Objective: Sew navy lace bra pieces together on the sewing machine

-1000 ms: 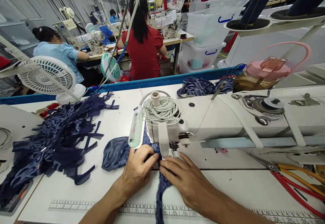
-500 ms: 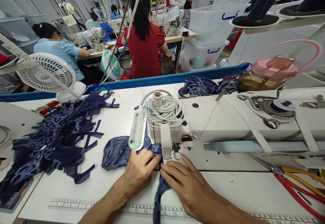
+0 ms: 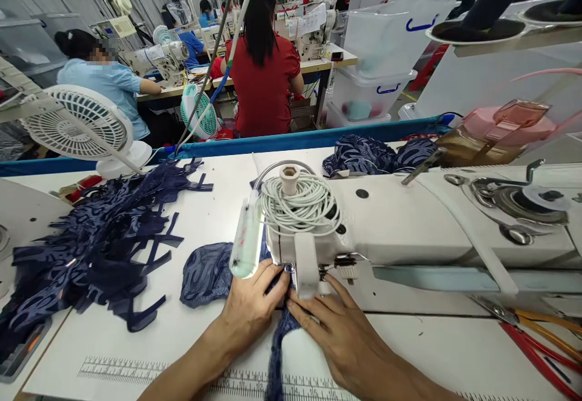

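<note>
A navy patterned fabric piece (image 3: 207, 277) lies under the head of a white sewing machine (image 3: 400, 213), and its narrow strip (image 3: 276, 358) trails toward the table's front edge. My left hand (image 3: 254, 298) is closed on the fabric just left of the presser area, fingers bent and thumb close to the index finger. On the other side my right hand (image 3: 334, 334) has its thumb and index fingertips together at the fabric's edge, while another finger reaches beside the machine head. The needle and the fabric under the head are mostly hidden.
A heap of navy fabric pieces (image 3: 104, 237) lies at the left, near a white fan (image 3: 82, 125). Shears (image 3: 522, 328) with red and orange handles rest at the right. A lamp tube (image 3: 245, 237) hangs beside the machine head. Co-workers sit beyond the blue table edge (image 3: 204, 148).
My view has shifted slightly, so the machine appears lower and further right. The fabric strip's near end has swung a little left. Both hands stay at the fabric, the left fingers slightly rearranged.
</note>
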`<state>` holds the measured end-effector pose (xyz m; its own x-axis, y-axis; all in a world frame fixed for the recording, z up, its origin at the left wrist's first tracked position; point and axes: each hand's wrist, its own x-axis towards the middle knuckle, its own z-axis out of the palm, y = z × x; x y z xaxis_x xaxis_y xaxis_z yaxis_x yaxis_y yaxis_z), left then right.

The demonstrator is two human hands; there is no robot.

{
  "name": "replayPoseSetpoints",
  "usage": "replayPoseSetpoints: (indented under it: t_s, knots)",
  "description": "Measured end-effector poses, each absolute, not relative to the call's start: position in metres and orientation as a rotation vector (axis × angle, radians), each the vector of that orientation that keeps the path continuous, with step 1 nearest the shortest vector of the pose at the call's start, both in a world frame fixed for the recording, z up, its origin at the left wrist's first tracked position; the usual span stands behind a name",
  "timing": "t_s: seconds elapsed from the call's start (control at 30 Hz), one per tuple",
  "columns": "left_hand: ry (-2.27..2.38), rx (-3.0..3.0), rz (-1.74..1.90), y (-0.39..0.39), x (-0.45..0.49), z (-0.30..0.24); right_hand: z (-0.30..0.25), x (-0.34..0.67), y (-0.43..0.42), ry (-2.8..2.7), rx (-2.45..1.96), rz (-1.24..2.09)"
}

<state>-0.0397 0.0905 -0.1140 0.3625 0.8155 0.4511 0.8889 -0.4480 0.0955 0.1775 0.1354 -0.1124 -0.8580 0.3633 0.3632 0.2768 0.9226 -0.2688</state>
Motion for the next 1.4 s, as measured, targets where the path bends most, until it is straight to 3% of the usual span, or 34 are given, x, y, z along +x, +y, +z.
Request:
replayPoseSetpoints:
  t_s: [0.8, 1.23, 1.4]
  knots:
    - [-1.552, -2.44, -0.693, 0.088, -0.036, -0.108, -0.109, 0.177, 0.138, -2.634, -0.455, 0.389]
    - [-1.802, -2.351, -0.34, 0.098, -0.02, -0.08, -0.109, 0.168, 0.142, -2.725, -0.581, 0.304]
    - [-1.748, -2.248, -0.536, 0.073, -0.004, -0.099, -0.11, 0.175, 0.14, -2.648, -0.505, 0.336]
